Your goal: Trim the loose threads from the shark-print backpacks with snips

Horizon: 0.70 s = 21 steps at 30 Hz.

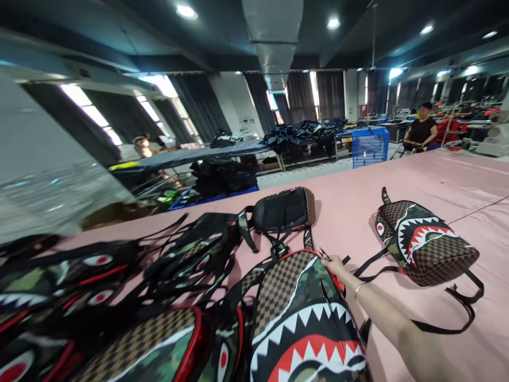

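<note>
My right hand [334,264] reaches in from the lower right, its fingers closed at the top right edge of a backpack [304,313]. A small dark pointed tool [323,254], shaped like thread snips, pokes out from the fingertips; most of it is hidden. The backpack has brown check, green camouflage, a red-edged seam and a printed shark mouth. Just beyond it, another backpack [280,215] lies with its black back panel up. To the right of my arm rests a similar shark-mouth backpack [425,241], straps spread. My left hand is out of view.
More backpacks [147,339] are heaped on the left of the pink-covered table [437,175]. Behind it stand a blue crate [369,147], a pile of black fabric [225,178] and another table with dark pieces [306,132]. A person [422,127] sits at the far right.
</note>
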Each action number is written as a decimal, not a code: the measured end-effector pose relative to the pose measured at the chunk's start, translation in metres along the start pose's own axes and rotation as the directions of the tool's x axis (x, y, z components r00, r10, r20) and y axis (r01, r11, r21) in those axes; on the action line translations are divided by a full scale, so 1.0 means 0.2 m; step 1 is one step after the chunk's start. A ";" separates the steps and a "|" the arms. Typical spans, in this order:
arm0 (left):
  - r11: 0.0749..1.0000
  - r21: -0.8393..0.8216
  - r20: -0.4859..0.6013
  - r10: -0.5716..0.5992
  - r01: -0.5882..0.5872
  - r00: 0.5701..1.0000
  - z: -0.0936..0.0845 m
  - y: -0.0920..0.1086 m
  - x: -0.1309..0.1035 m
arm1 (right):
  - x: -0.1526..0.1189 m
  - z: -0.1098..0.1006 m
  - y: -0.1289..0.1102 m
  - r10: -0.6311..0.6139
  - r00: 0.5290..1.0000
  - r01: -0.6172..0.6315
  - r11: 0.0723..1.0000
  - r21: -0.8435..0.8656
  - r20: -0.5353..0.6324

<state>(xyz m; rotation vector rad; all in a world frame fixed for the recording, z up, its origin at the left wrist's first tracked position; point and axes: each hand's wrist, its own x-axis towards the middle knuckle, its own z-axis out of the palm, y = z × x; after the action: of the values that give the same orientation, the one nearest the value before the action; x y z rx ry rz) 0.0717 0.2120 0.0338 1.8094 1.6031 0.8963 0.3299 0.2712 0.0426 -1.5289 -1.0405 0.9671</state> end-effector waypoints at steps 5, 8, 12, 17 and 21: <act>0.983 -0.134 -0.030 -0.133 0.128 0.991 0.01 -0.02 -0.23 | -0.15 -0.03 0.01 -0.042 0.999 0.039 0.982 0.184 0.012; 0.919 -0.374 0.050 -0.117 0.128 0.992 0.08 0.13 -0.15 | -0.25 -0.04 0.00 -0.057 0.998 0.052 0.966 0.255 0.010; 0.851 -0.508 0.115 -0.088 0.135 0.989 0.24 0.35 0.08 | -0.31 -0.06 0.01 -0.060 0.998 0.060 0.950 0.308 -0.010; 0.918 -0.376 0.068 -0.107 0.125 0.992 0.41 0.40 0.19 | -0.29 -0.06 0.04 -0.044 0.998 0.056 0.948 0.314 -0.044; 0.961 -0.259 0.054 -0.091 0.102 0.994 0.47 0.35 0.18 | -0.24 -0.05 0.08 -0.042 0.998 0.056 0.962 0.267 -0.057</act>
<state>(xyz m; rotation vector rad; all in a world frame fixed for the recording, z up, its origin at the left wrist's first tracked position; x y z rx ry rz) 0.1901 0.2409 0.0340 1.5446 1.4579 0.9694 0.3267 0.2212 0.0320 -1.2914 -0.8679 0.9867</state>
